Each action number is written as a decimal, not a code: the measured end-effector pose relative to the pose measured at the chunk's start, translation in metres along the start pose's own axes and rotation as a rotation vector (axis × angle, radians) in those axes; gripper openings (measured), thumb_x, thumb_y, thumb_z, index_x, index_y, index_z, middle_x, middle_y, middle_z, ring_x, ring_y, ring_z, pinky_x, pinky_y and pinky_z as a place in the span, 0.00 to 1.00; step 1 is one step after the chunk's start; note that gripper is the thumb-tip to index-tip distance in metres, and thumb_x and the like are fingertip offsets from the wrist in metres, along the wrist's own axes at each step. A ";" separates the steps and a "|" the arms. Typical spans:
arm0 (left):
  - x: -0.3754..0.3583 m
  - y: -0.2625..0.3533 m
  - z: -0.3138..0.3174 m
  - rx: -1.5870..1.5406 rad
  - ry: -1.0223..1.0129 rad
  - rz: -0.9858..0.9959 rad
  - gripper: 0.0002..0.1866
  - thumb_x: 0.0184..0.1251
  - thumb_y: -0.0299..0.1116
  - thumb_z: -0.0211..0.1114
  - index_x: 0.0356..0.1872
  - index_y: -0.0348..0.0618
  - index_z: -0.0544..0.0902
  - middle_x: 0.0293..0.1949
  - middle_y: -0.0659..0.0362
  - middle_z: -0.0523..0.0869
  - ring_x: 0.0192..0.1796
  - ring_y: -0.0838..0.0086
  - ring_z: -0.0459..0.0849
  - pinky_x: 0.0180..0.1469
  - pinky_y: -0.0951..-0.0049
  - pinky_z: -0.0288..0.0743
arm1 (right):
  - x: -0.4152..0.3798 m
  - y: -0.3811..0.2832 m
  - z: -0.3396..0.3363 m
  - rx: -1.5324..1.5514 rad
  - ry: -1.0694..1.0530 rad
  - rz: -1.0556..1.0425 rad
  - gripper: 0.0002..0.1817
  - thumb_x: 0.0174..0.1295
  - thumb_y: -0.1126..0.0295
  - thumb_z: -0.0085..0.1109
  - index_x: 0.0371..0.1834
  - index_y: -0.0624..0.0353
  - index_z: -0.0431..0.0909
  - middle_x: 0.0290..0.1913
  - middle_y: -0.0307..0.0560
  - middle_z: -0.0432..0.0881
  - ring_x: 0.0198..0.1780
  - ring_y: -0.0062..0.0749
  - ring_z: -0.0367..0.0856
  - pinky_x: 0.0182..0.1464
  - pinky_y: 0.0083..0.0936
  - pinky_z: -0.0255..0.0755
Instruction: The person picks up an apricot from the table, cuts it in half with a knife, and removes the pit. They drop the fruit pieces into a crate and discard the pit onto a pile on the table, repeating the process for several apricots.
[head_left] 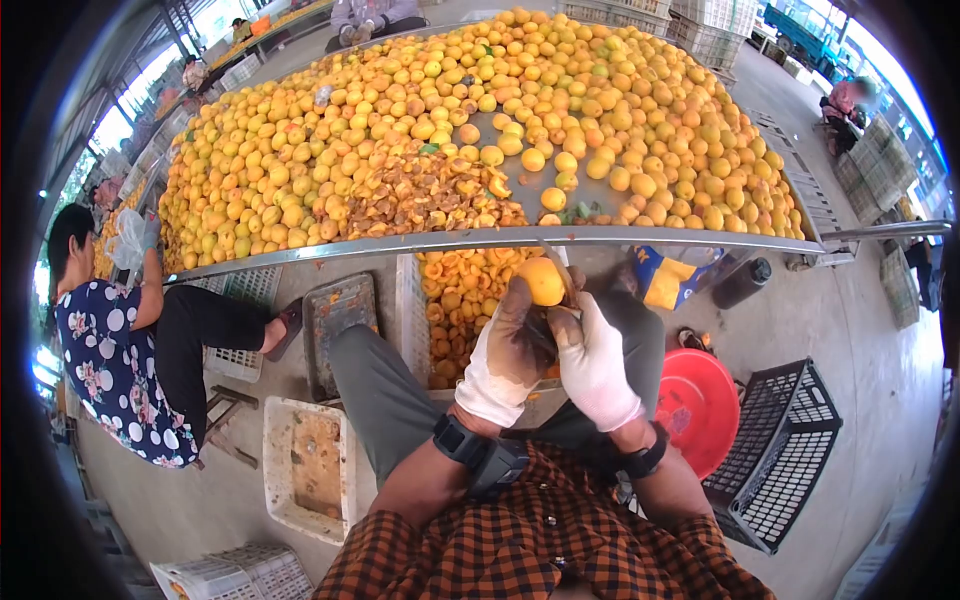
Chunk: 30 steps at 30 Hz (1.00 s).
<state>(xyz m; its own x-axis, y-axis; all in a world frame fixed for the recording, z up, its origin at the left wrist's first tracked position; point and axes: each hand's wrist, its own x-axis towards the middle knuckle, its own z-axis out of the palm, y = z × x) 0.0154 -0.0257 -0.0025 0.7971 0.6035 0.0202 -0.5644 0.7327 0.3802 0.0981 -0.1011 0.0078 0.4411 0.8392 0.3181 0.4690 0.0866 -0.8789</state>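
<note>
My left hand (512, 345), in a white glove with darkened fingers, is closed around a whole yellow-orange apricot (541, 281). Close against the fruit's right side, my right hand (592, 350), also gloved, pinches a thin tool that looks like a small knife (571, 287); its shape is partly hidden by the fingers. Both hands are over my lap, just below the table's metal edge. Under and behind them, a crate (411, 310) holds many apricot halves (465, 290). A heap of cut, browned pieces (430, 190) lies on the table's near side.
Whole apricots (300, 150) cover the large metal-rimmed table (500, 239). A red basin (700, 412) and black crate (775, 450) stand at my right, with a dark bottle (742, 284) nearby. A white tub (308, 465) is at my left, near a seated co-worker (125, 340).
</note>
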 end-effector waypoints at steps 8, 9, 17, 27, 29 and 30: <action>-0.001 0.000 0.005 0.104 -0.033 0.021 0.27 0.68 0.52 0.54 0.58 0.41 0.68 0.52 0.55 0.77 0.48 0.71 0.78 0.47 0.73 0.76 | -0.009 -0.007 -0.003 0.065 0.090 0.035 0.16 0.67 0.66 0.50 0.48 0.70 0.69 0.31 0.53 0.79 0.35 0.28 0.78 0.38 0.25 0.71; 0.000 0.002 0.002 0.132 -0.073 0.024 0.27 0.68 0.52 0.54 0.58 0.41 0.68 0.52 0.55 0.77 0.49 0.70 0.78 0.48 0.72 0.76 | -0.008 -0.007 -0.004 0.077 0.078 -0.007 0.15 0.67 0.67 0.50 0.48 0.70 0.69 0.31 0.54 0.80 0.34 0.31 0.80 0.37 0.25 0.72; 0.003 0.007 -0.010 0.105 -0.199 0.048 0.26 0.69 0.51 0.53 0.58 0.41 0.68 0.53 0.52 0.76 0.54 0.66 0.77 0.54 0.68 0.74 | 0.003 -0.017 -0.026 -0.120 -0.131 0.036 0.14 0.64 0.68 0.53 0.49 0.64 0.70 0.35 0.64 0.78 0.38 0.59 0.79 0.34 0.34 0.74; 0.004 -0.006 0.003 -0.038 -0.056 0.024 0.27 0.69 0.51 0.53 0.60 0.41 0.68 0.55 0.52 0.75 0.56 0.66 0.76 0.56 0.66 0.73 | -0.005 -0.006 -0.011 -0.006 0.015 0.006 0.12 0.63 0.71 0.53 0.48 0.63 0.70 0.38 0.64 0.79 0.42 0.59 0.79 0.37 0.34 0.74; 0.006 -0.003 -0.007 -0.011 -0.111 -0.023 0.28 0.68 0.51 0.54 0.60 0.41 0.68 0.55 0.52 0.75 0.57 0.66 0.76 0.57 0.66 0.72 | -0.006 -0.006 -0.016 -0.005 -0.009 0.047 0.13 0.63 0.71 0.52 0.49 0.63 0.70 0.38 0.64 0.79 0.42 0.59 0.79 0.37 0.34 0.74; 0.005 0.000 -0.012 0.015 -0.164 -0.063 0.29 0.67 0.51 0.55 0.60 0.41 0.68 0.55 0.53 0.75 0.58 0.65 0.75 0.58 0.67 0.72 | -0.004 -0.010 -0.020 -0.008 -0.033 0.018 0.14 0.63 0.71 0.53 0.50 0.64 0.70 0.35 0.63 0.79 0.40 0.58 0.79 0.36 0.34 0.74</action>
<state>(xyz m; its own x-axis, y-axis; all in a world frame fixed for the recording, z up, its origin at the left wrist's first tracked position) 0.0171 -0.0187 -0.0132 0.8559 0.4960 0.1460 -0.5098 0.7623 0.3989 0.1069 -0.1164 0.0222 0.4242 0.8577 0.2906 0.4673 0.0675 -0.8815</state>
